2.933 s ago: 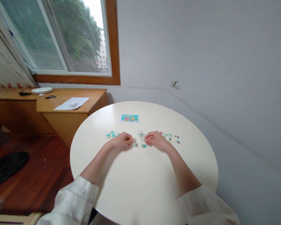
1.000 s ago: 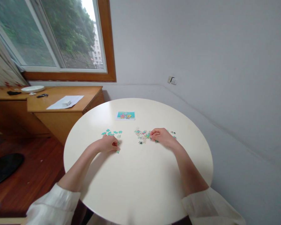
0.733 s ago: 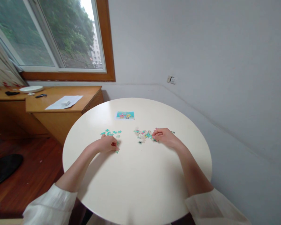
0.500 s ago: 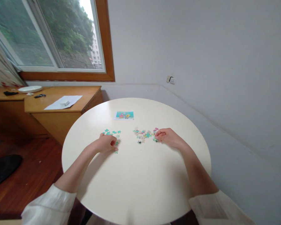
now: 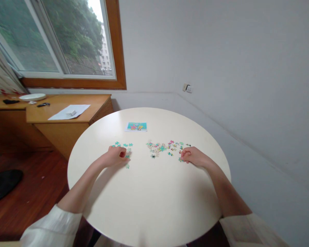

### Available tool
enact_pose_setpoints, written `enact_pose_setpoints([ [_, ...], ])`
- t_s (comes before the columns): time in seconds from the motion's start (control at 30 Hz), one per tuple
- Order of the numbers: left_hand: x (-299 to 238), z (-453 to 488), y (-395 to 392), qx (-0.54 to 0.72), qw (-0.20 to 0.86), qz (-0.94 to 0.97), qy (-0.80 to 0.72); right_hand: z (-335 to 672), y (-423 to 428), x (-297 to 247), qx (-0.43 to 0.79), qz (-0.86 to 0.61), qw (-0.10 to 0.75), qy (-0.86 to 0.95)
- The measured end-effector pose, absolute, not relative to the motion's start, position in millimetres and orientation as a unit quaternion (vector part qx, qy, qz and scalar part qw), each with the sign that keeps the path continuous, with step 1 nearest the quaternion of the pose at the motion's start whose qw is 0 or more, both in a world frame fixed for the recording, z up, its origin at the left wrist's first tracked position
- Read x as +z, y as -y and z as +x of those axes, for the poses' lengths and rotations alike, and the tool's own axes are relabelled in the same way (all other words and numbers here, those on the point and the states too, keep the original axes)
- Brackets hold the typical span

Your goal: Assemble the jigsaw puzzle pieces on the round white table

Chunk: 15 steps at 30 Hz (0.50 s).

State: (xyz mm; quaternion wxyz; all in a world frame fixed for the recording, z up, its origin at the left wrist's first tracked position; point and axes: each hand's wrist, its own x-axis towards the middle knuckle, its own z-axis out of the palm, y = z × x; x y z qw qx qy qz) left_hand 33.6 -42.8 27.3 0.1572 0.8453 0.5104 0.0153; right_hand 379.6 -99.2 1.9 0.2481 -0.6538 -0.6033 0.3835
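Observation:
My left hand [image 5: 115, 156] is over the left side of a round table, fingers loosely curled and the thumb apart from them. Green puzzle pieces [image 5: 128, 166] lie around its fingertips, and some are partly hidden by the hand. My right hand [image 5: 193, 155] is at the right end of a scattered group of mixed-colour puzzle pieces [image 5: 162, 148]. Its thumb and fingers pinch at a small puzzle piece [image 5: 180, 159] close to the tabletop. Several pieces with green, pink and yellow parts lie between the two hands.
A picture card [image 5: 136, 127] with cartoon figures lies beyond the pieces on the white round table [image 5: 149, 199]. To the left stands a wooden desk [image 5: 98, 99] with a paper sheet [image 5: 64, 113], a small white block and a white plate [image 5: 33, 97]. A wall rises behind.
My right hand has moved right and slightly toward me, uncovering pieces it hid before. My left hand has shifted only slightly, its thumb now nearer the fingers.

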Motion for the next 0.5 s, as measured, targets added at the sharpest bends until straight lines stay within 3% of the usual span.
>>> enact_pose_setpoints([
  [0.37, 24.7, 36.6, 38.7, 0.042, 0.133, 0.824, -0.548, 380.7, 84.0, 6.3, 0.339, -0.698, 0.128, 0.618],
  [0.5, 28.5, 36.7, 39.7, 0.058, 0.126, 0.809, -0.571, 381.8, 84.2, 6.1, 0.332, -0.7, 0.126, 0.62],
])
